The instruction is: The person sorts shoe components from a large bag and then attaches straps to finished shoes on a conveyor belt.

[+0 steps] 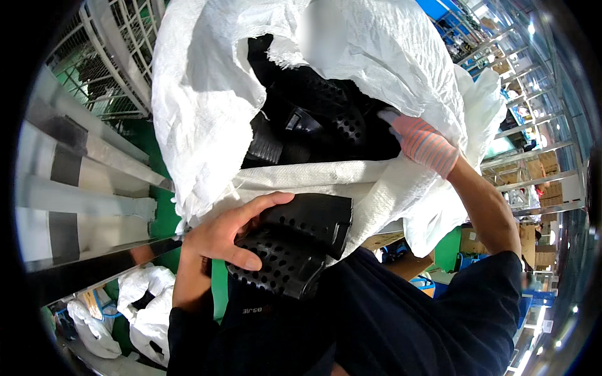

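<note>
My left hand (229,233), bare, is closed round two black perforated plastic pieces (285,260), held side by side in front of my body. They are curved, with rows of round holes and a stepped end; I cannot tell what they belong to. My right hand (421,141), in a pink and grey striped glove, reaches into the right side of the torn mouth of a large white woven sack (204,94). Its grey fingertips point inward, apart, with nothing visible between them. Inside the sack lie several similar black perforated pieces (323,103), partly lost in shadow.
A wire mesh cage (103,56) stands at the far left, above pale metal beams (88,182). Smaller white sacks (147,301) sit at the lower left on the green floor. Metal racks (533,150) with cardboard boxes (549,188) line the right. An open carton (407,263) is below my right arm.
</note>
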`<state>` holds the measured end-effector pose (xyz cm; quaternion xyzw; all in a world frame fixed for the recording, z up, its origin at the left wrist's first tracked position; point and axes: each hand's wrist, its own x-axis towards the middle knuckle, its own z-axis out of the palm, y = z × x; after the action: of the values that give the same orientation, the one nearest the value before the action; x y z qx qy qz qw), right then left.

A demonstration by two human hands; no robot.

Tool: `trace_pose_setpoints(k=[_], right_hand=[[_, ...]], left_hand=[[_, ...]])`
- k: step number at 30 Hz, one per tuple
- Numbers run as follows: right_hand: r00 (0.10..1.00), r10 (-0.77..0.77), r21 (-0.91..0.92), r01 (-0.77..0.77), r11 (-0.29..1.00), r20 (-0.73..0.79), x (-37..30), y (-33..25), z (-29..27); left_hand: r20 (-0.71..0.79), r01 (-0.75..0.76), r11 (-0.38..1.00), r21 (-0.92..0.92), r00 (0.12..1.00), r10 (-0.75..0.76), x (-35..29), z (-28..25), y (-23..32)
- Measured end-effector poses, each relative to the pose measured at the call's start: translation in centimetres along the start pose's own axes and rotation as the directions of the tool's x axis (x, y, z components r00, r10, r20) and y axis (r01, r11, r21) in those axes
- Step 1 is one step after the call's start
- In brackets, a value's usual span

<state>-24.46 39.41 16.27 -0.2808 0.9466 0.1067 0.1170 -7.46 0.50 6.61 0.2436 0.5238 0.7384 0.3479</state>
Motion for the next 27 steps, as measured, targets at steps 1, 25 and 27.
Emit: trace_pose_setpoints(k=[1, 25, 27], right_hand=[[0.991, -0.056, -0.048, 0.050, 0.998, -0.119, -0.2, 1.2, 1.1], [0.978, -0.200, 0.601, 0.196, 0.775, -0.061, -0.3, -3.9, -5.0], [0.966, 0.034, 0.589, 0.128, 0.798, -0.256, -1.3, -6.3, -5.9]], left_hand=[[-0.004, -0.001, 1.000, -0.008, 1.000, 0.001, -0.2, 0.2, 0.3], [-0.119, 0.039, 0.995, -0.095, 0.992, -0.051, 0.6, -1.2, -1.5], [-0.147, 0.052, 0.978, -0.204, 0.986, -0.084, 0.3, -1.0, -1.5]])
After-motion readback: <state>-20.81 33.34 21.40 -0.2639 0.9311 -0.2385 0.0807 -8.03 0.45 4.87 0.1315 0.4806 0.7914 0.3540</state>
